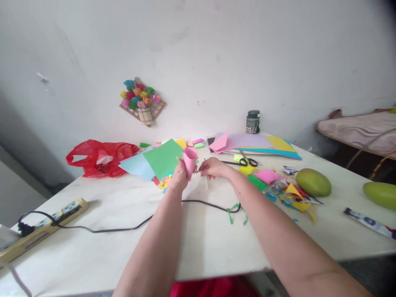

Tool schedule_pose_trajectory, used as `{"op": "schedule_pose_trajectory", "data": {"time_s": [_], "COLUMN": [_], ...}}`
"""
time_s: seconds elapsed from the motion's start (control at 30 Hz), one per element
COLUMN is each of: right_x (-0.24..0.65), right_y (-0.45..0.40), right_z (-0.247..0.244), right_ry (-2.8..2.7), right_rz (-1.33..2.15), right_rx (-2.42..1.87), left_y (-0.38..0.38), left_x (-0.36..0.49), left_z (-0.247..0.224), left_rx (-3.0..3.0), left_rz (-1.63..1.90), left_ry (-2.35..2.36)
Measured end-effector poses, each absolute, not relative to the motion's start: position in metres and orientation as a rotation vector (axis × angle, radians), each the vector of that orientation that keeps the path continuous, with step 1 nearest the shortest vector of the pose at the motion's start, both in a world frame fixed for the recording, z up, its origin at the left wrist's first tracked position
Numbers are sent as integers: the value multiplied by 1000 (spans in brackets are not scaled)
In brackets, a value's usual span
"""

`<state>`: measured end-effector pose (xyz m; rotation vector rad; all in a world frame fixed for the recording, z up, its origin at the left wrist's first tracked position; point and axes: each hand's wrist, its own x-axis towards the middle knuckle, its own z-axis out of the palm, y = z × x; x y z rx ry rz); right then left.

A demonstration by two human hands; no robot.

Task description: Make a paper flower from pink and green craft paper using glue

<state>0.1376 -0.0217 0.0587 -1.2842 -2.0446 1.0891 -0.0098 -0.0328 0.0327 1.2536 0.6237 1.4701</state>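
Note:
My left hand is closed around a pink paper cone, its wide end up and its point down. Just right of the cone, my right hand has its fingers bent together in a pinch. Whatever those fingertips hold, if anything, is too small to make out. Behind the left hand lie a green paper sheet and a light blue sheet. Small colourful cutouts lie beside the left wrist. Black-handled scissors rest beyond the right wrist.
A black cord runs across the table from a power strip. Paper scraps and a green mango-like fruit are at right. A red plastic bag sits back left; stacked coloured sheets and a jar stand back right.

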Motion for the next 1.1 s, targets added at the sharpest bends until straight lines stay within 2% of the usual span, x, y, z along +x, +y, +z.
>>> {"op": "schedule_pose_trajectory", "data": {"time_s": [0.2,0.3,0.4,0.63,0.83,1.0,1.1], "right_x": [162,175,183,171,152,151,149], "right_y": [-10,-6,-6,-12,-18,-18,-18], "right_z": [62,62,65,66,63,62,60], "right_ry": [-1961,-1973,-2010,-2069,-2288,-2174,-2174], "right_rz": [699,332,140,130,477,182,302], "right_rx": [-1428,-1613,-1737,-1724,-1421,-1614,-1475], "left_y": [-34,-36,-39,-37,-35,-36,-34], "left_x": [-10,-10,-11,-12,-12,-11,-11], "left_z": [31,36,43,42,41,43,42], "left_rx": [1272,1136,886,474,434,535,587], "left_rz": [1366,1341,1402,1455,1457,1469,1498], "left_ry": [607,587,486,355,325,418,463]}}
